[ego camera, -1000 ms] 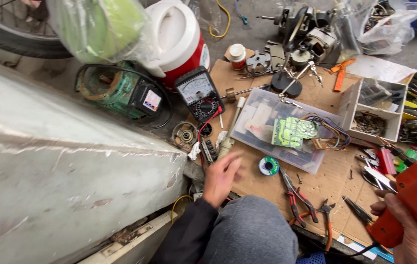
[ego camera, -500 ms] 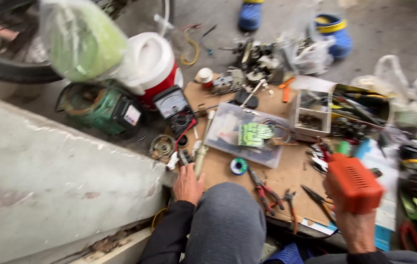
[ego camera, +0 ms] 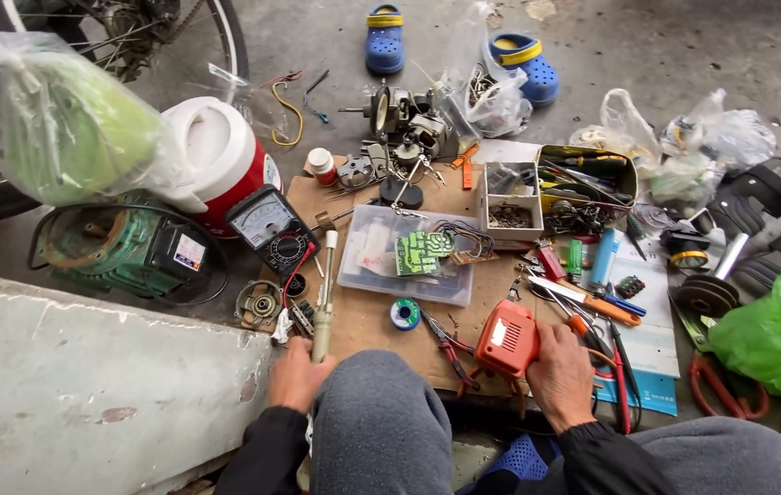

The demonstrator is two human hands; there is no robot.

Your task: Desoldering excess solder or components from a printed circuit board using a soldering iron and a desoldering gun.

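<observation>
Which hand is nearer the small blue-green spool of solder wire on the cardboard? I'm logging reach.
Right. The right hand grips the orange power tool, just right of the small blue-green spool of solder wire. The left hand holds a soldering iron, slightly farther to its lower left.

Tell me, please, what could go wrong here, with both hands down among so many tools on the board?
The right hand rests on the orange power tool beside pliers and loose wires; a cord could snag. The left hand is at the long pale tool lying near the multimeter leads, which might be dragged along. Small parts at the board's edge could roll off.
</observation>
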